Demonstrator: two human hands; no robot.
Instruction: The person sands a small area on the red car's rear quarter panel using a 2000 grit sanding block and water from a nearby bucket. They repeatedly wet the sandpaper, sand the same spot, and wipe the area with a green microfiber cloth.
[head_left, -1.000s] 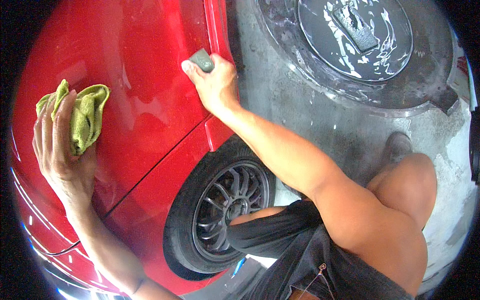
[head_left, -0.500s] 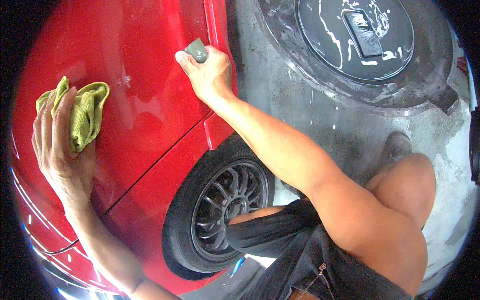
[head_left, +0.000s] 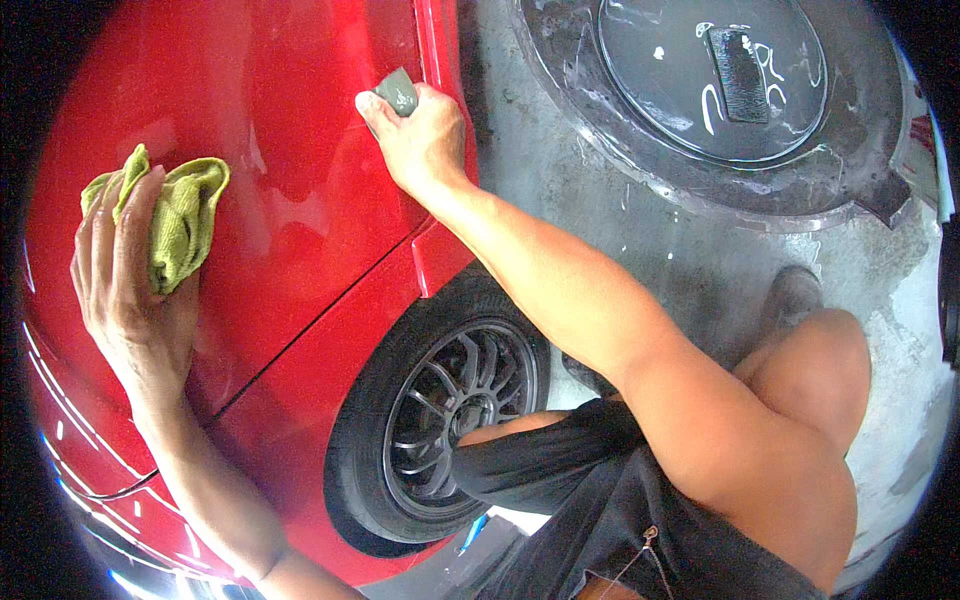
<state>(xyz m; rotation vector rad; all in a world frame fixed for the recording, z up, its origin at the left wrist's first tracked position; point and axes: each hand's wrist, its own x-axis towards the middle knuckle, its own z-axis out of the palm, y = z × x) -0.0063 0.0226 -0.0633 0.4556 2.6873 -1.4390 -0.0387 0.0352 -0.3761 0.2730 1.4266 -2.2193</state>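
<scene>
Two bare hands work against the glossy red car body panel [head_left: 290, 150], seen from the head camera looking down. The right hand [head_left: 420, 135] presses a small grey-green block of soft material [head_left: 398, 92] flat to the paint near the panel's right edge, fingers curled shut over it so only its upper corner shows. The left hand [head_left: 125, 290] lies well apart on the same panel at the left, fingers closed loosely round a crumpled yellow-green microfibre cloth [head_left: 180, 215], which bunches out past the fingertips and touches the red surface. Below, between the two forearms, sits a black tyre on a dark multi-spoke alloy wheel [head_left: 455, 420] under the wheel arch. At upper right, on wet grey concrete ground [head_left: 640, 240], rests a round dark grey lid-like disc [head_left: 700, 80], streaked with white foam, a dark rectangular pad [head_left: 738, 70] lying on its middle. The person's bare knee [head_left: 810, 370] and black shorts [head_left: 600, 500] fill the lower right.
</scene>
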